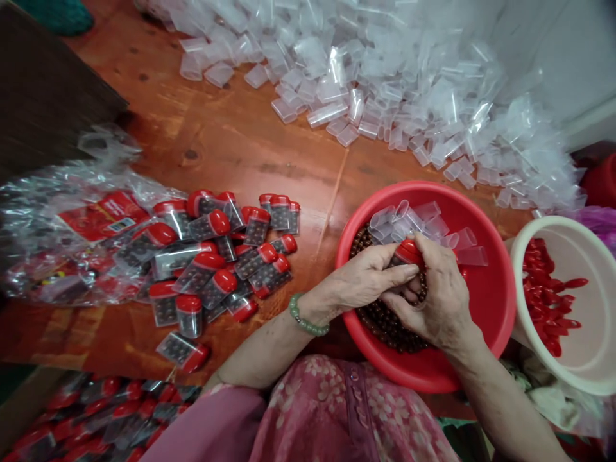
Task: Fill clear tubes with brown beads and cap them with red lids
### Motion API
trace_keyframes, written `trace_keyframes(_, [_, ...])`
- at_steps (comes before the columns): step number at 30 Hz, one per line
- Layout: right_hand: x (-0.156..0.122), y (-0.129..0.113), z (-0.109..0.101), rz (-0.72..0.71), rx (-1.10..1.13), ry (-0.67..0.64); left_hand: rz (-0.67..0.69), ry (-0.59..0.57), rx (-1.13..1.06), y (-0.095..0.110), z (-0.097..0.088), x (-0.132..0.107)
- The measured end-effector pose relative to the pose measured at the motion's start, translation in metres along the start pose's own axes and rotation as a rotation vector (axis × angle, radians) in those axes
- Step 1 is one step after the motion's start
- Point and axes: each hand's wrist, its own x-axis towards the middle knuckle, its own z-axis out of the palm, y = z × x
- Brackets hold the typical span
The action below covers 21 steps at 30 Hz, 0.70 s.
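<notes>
Over a red basin (491,308), both hands meet at a small clear container with a red cap (408,250). My left hand (368,276), with a green bead bracelet (308,317) on its wrist, closes its thumb and fingers on the container's side. My right hand (440,295) is curled around it from the other side, fingertips at the cap. Part of the container is hidden by the fingers. Dark brown beads (392,327) lie in the basin under the hands, and some show between them. Clear oval plastic tubes (426,215) rest at the basin's far side.
A large heap of clear tubes (356,102) spreads across the back of the wooden surface (216,141). Filled red-capped containers (206,276) lie left, beside a clear plastic bag (72,250). More sit at lower left. A white tub (591,308) with red pieces (543,301) stands right.
</notes>
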Motion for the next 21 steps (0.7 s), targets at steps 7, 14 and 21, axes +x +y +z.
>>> trace_keyframes(7, [0.009,0.001,0.002,-0.125,-0.188,0.015,-0.021,-0.017,-0.131,-0.003,-0.003,0.000])
trace_keyframes(14, [0.013,-0.001,0.001,-0.145,-0.243,0.067,-0.084,-0.057,-0.151,-0.002,-0.006,0.000])
trace_keyframes(21, [0.017,-0.002,-0.002,-0.123,-0.181,-0.037,-0.023,-0.011,-0.150,0.001,-0.004,0.000])
